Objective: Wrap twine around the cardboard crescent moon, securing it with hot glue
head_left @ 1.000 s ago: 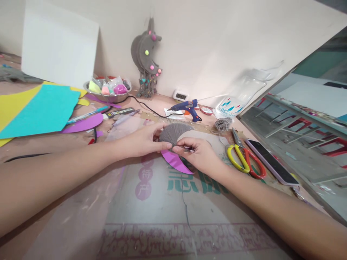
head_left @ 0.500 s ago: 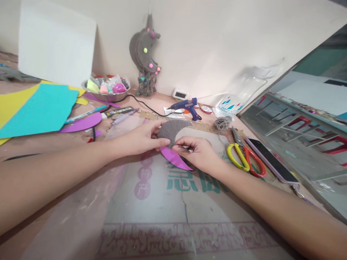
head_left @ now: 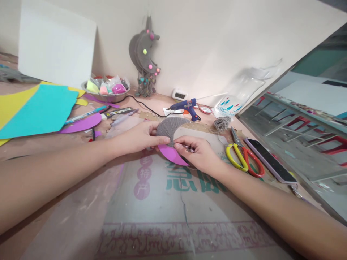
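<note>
A crescent moon cutout, its upper part wrapped in grey yarn and its lower part bare purple, is held above the table. My left hand grips the crescent at its left side, thumb lying over the wrapped face. At the inner curve, where grey gives way to purple, my right hand is closed in a pinch on the yarn. The strand itself is barely visible between those fingers. A loose ball of grey yarn rests behind my right hand.
Scissors and a phone lie at right. Behind the hands are a blue glue gun, a small clock and a bowl of colourful bits. A finished moon ornament hangs on the wall. Coloured sheets lie left.
The crescent has shifted slightly left and tilted a little, with both hands still on it. My right fingertips stay at its inner edge.
</note>
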`<state>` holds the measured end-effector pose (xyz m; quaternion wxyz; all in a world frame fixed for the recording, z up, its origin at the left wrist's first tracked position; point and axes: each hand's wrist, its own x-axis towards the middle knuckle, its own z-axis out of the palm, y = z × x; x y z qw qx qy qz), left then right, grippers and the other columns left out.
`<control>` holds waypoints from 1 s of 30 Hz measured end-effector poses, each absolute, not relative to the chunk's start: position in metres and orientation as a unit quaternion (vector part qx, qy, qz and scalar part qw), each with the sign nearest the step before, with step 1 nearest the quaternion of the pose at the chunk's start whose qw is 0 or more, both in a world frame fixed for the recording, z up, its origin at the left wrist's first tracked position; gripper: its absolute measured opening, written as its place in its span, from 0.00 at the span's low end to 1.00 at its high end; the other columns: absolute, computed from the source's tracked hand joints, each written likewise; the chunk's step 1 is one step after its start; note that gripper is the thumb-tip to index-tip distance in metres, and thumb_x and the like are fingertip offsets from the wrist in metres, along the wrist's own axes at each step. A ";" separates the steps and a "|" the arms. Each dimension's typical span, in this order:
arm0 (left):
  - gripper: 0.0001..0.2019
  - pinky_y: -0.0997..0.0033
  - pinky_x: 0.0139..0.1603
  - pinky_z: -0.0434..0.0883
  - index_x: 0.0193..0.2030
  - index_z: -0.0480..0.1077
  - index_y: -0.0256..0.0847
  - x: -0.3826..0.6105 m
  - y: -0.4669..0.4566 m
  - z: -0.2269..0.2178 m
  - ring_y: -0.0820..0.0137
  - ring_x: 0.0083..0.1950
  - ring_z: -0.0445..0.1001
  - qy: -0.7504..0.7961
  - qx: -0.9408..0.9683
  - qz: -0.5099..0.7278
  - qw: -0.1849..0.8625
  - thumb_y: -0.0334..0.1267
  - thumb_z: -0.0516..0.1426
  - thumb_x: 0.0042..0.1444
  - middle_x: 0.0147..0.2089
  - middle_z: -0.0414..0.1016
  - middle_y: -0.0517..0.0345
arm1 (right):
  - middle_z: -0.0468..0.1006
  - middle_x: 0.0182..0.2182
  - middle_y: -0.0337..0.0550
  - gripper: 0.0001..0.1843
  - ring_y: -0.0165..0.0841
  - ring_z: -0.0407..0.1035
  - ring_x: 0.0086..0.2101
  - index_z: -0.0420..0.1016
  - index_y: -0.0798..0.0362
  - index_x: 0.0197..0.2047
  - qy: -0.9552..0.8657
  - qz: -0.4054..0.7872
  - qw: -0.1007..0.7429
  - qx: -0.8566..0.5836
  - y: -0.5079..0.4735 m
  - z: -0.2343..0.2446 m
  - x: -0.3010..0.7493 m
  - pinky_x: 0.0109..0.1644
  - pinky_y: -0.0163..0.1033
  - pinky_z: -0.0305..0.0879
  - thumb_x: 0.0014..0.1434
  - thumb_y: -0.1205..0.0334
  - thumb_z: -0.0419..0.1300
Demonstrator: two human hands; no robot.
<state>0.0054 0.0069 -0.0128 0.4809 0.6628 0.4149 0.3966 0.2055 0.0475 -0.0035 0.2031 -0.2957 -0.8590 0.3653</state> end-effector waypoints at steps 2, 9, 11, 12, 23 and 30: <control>0.15 0.76 0.28 0.65 0.43 0.66 0.38 0.006 0.005 -0.012 0.75 0.29 0.68 0.415 0.647 0.404 0.495 0.43 0.57 0.51 0.32 0.70 0.59 | 0.69 0.25 0.36 0.07 0.24 0.60 0.24 0.70 0.55 0.34 -0.859 0.356 0.216 -0.299 0.047 -0.004 0.206 0.27 0.30 0.57 0.56 0.60 0.55; 0.14 0.77 0.23 0.61 0.40 0.63 0.38 0.006 0.001 -0.013 0.77 0.24 0.65 0.434 0.612 0.427 0.505 0.46 0.55 0.54 0.27 0.67 0.62 | 0.72 0.39 0.46 0.16 0.33 0.67 0.37 0.64 0.54 0.49 -0.914 0.194 0.257 -0.246 0.057 -0.008 0.220 0.40 0.39 0.64 0.61 0.55 0.51; 0.13 0.77 0.24 0.62 0.40 0.62 0.38 0.006 0.001 -0.012 0.77 0.24 0.66 0.440 0.613 0.422 0.503 0.46 0.54 0.55 0.26 0.67 0.62 | 0.73 0.43 0.47 0.15 0.34 0.68 0.41 0.63 0.53 0.51 -0.930 0.142 0.255 -0.223 0.060 -0.008 0.224 0.44 0.41 0.63 0.62 0.58 0.49; 0.13 0.77 0.24 0.62 0.40 0.62 0.38 0.006 0.000 -0.011 0.77 0.24 0.66 0.442 0.613 0.419 0.503 0.46 0.53 0.56 0.26 0.68 0.62 | 0.73 0.44 0.46 0.15 0.34 0.68 0.41 0.64 0.52 0.52 -0.936 0.118 0.254 -0.213 0.061 -0.008 0.225 0.45 0.41 0.63 0.63 0.59 0.49; 0.12 0.78 0.22 0.60 0.39 0.61 0.38 0.006 0.001 -0.009 0.78 0.22 0.64 0.443 0.623 0.409 0.499 0.45 0.54 0.55 0.25 0.67 0.63 | 0.74 0.31 0.44 0.14 0.32 0.66 0.31 0.72 0.54 0.46 -0.956 -0.042 0.237 -0.167 0.062 -0.003 0.226 0.35 0.36 0.61 0.62 0.60 0.50; 0.12 0.77 0.22 0.59 0.40 0.60 0.39 0.005 0.002 -0.010 0.78 0.22 0.64 0.443 0.614 0.408 0.510 0.45 0.54 0.55 0.24 0.66 0.65 | 0.75 0.32 0.44 0.15 0.32 0.66 0.31 0.72 0.53 0.46 -0.958 -0.049 0.221 -0.176 0.063 -0.004 0.226 0.35 0.37 0.60 0.62 0.59 0.49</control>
